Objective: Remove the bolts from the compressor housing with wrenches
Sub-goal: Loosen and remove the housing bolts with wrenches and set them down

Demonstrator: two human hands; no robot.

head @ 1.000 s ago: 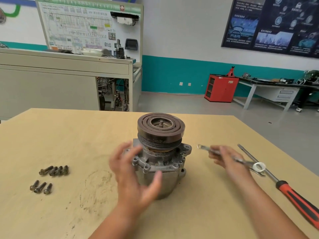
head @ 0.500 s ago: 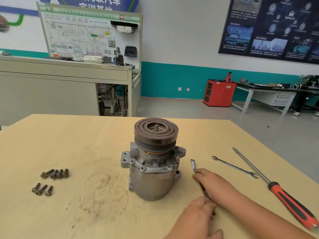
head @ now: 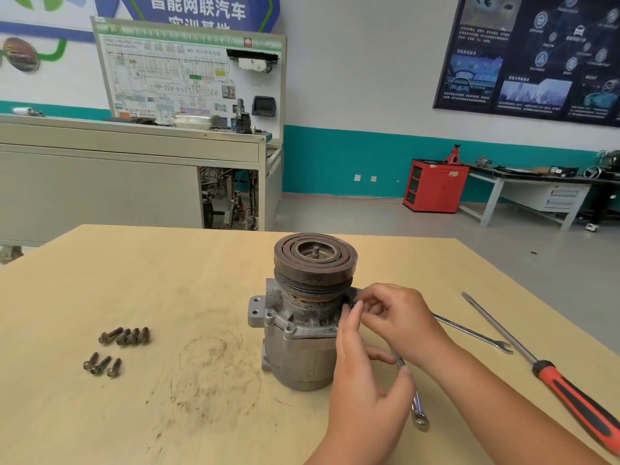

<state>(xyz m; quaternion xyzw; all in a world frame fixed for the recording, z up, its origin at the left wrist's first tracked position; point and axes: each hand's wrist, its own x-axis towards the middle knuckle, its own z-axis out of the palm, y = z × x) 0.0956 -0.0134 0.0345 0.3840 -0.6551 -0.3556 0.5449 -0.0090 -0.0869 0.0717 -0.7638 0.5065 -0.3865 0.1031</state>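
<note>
The grey compressor housing (head: pixel 298 347) stands upright mid-table with its dark grooved pulley (head: pixel 315 260) on top. Both my hands are at its right side. My right hand (head: pixel 399 317) has curled fingers that pinch a small dark part, apparently a bolt, at the housing's right ear; that part is mostly hidden. My left hand (head: pixel 365 394) reaches up beside it, its straight fingers touching the housing flange. One wrench (head: pixel 419 411) lies on the table under my hands. A second wrench (head: pixel 476 333) lies further right. Several removed bolts (head: pixel 124 335) lie at the left.
A long screwdriver with a red and black handle (head: pixel 570 391) lies near the table's right edge. A second cluster of bolts (head: pixel 100 364) sits near the front left. A scuffed, dirty patch (head: pixel 211 367) marks the wooden tabletop (head: pixel 151 280).
My right hand laid the wrench on the table and rose to the housing's right ear. My left hand left the housing's front, crossed to its right side and lifted to the flange.
</note>
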